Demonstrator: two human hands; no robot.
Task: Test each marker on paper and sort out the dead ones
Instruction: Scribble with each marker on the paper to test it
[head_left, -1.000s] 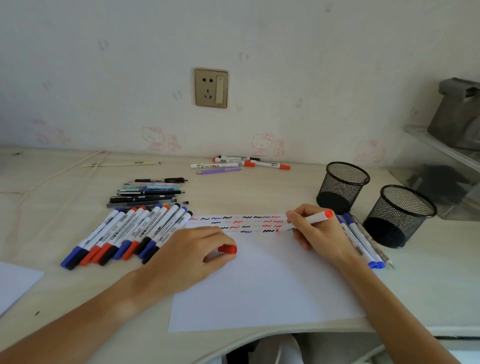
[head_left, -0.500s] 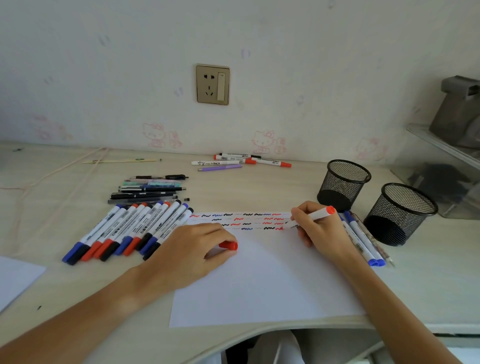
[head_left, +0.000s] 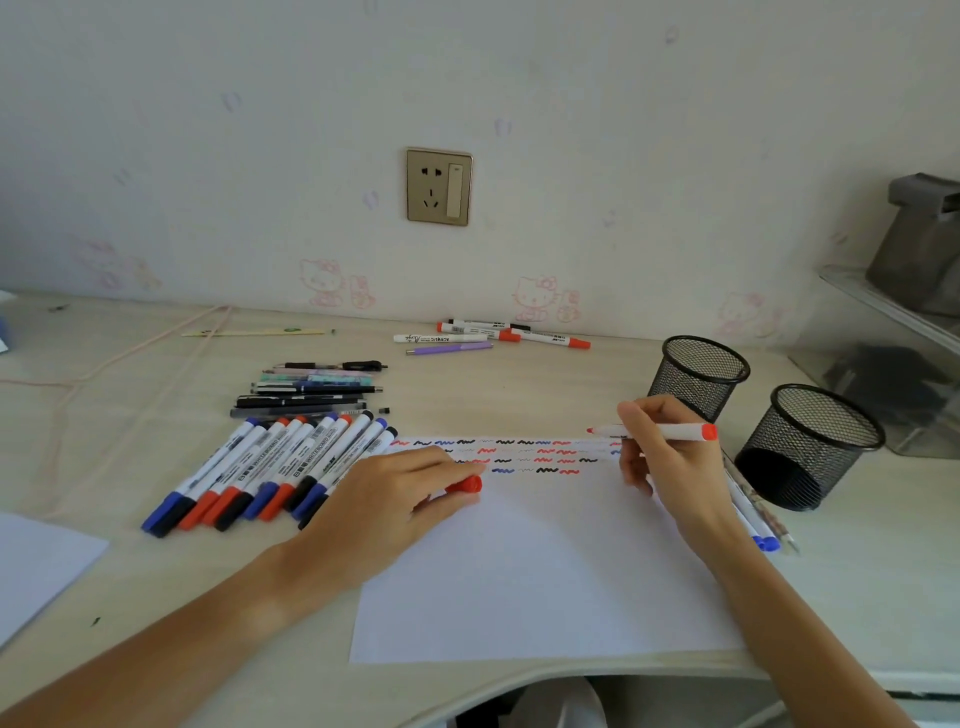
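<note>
Pale wallpaper with faint pink cartoon cats backs a light wooden tabletop (head_left: 519, 395), and a brass wall socket (head_left: 439, 187) sits above the middle of it. On the tabletop lies a white sheet of paper (head_left: 545, 571), the landmark for everything else. Its far edge carries rows of short squiggles (head_left: 519, 452) in red, blue and black.

At the paper's far right corner the right hand (head_left: 670, 457) holds a white marker with a red end (head_left: 660, 431), fingers curled round the barrel. The marker lies nearly level, its red tip pointing left, raised just above the squiggles rather than on them. On the paper's left part the left hand (head_left: 384, 499) rests palm down, its fingers pinching a red cap (head_left: 465, 486) against the sheet.

Just left of the paper a fan of capped whiteboard markers (head_left: 270, 467) lies side by side, with blue, red and black caps. Beyond that fan, farther from the paper, is a stack of dark pens (head_left: 311, 389). Well past the paper's far edge, near the wall, a small group of markers (head_left: 488, 335) lies loose, among them a purple one. Along the paper's right edge, partly hidden by the right wrist, lie blue-capped markers (head_left: 753, 519). Right of the paper stand two black mesh cups (head_left: 810, 447), one nearer the wall than the other. A second sheet's corner (head_left: 36, 566) shows far left of the paper.
</note>
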